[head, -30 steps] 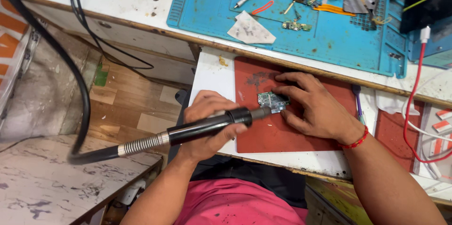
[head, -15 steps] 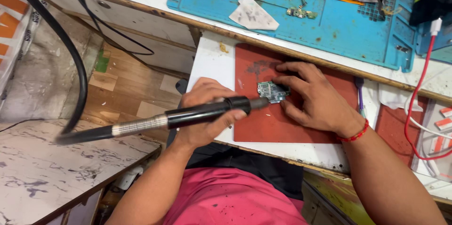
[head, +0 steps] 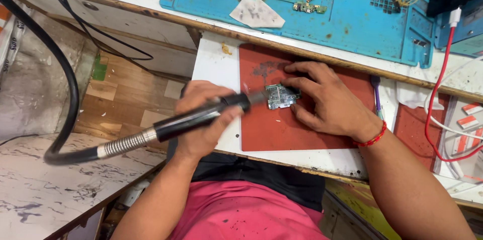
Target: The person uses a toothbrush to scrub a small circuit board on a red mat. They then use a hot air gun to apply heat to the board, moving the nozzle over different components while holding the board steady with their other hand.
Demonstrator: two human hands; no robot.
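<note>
A small green circuit board lies on a red mat on the white bench. My right hand rests on the mat with its fingers pinning the board's right side. My left hand grips a black rotary tool handpiece, whose tip meets the board's left edge. The handpiece ends in a metal spring collar and a thick black flexible shaft that loops off to the left. The tip itself is blurred.
A blue work mat behind holds small boards, a grey cloth scrap, a red loop and tools. A purple-handled tool lies right of the red mat. A red cable hangs at right. A marbled surface sits lower left.
The view has shifted so the bench sits slightly lower and nearer. My left hand has kept the handpiece at the board's left edge; my right hand stays on the board.
</note>
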